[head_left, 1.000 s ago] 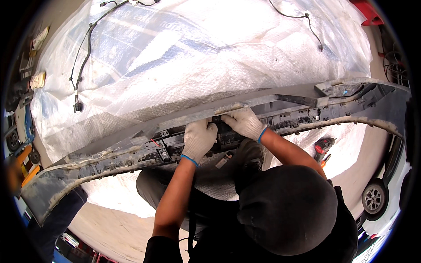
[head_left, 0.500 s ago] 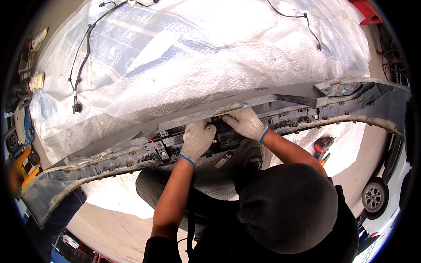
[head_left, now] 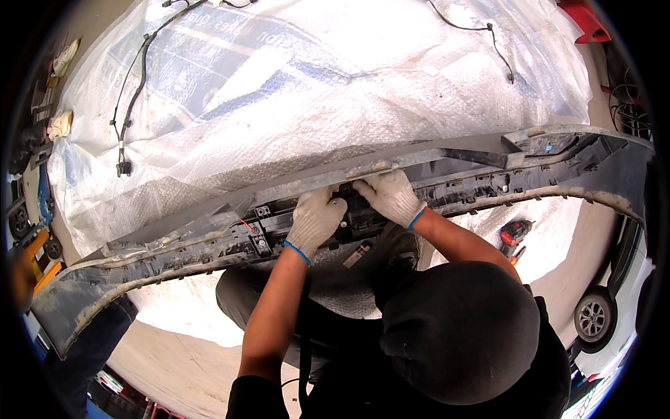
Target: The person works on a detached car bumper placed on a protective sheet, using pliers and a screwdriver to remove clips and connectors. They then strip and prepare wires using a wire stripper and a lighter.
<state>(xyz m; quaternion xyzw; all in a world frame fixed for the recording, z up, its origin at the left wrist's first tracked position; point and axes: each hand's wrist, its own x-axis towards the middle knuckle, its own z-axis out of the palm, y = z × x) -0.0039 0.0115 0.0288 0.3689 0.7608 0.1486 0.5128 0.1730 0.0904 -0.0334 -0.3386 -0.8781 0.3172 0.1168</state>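
A long dark car bumper (head_left: 481, 186) lies across in front of me, its inner side with clips and ribs turned up. Both my hands wear white knit gloves with blue cuffs and work at its middle. My left hand (head_left: 317, 218) is closed, its thumb bent and its fingertips partly hidden beneath the bumper's upper lip. My right hand (head_left: 392, 198) is closed too, its thumb and fingers against a small black plastic part (head_left: 347, 189) between the two hands. The part's lower edge and how it is fixed are hidden.
White plastic sheeting (head_left: 447, 91) spreads beyond the bumper, with black wiring harnesses (head_left: 144, 70) on it. A red-and-black power tool (head_left: 515, 234) lies at right, near a car wheel (head_left: 594, 318). A dark cap (head_left: 460, 335) covers the lower right.
The right hand's fingers have shifted slightly, and the small black part between the hands shows a little more. The view has moved very slightly; both hands stay at the bumper's middle.
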